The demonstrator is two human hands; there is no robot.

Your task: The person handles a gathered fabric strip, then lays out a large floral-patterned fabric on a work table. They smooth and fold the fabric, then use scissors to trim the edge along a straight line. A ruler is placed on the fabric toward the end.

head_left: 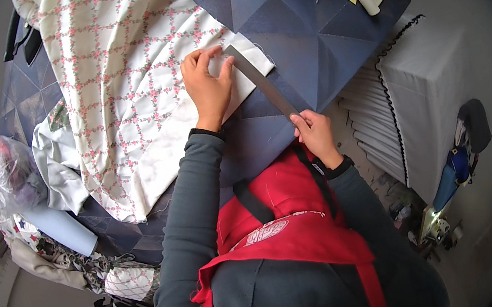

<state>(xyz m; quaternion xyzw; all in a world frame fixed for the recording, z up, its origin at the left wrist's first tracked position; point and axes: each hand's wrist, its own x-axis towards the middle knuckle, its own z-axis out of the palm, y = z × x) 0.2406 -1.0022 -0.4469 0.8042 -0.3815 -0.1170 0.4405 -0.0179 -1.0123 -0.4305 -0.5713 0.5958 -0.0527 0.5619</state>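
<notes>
Sweater (pixel 252 305): grey, under red apron (pixel 303 244)
Right hand (pixel 318 135): pinching ruler (pixel 265 85) beside near edge of surface (pixel 291 35)
Left hand (pixel 208 91): thumb and forefinger parted, over floral cloth (pixel 132 75)

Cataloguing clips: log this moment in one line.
right hand: holds long flat grey strip by near end | left hand: beside strip's far end, over white pink-flowered fabric, contact unclear | surface: blue triangle-patterned table

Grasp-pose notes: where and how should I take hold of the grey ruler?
Probably pinch the near end of the ruler, thumb on top, coming from the near right, as the right hand does. It's a long, flat strip slanting toward the body on that side; its far end is over the flowered cloth, close to the left hand.
</notes>
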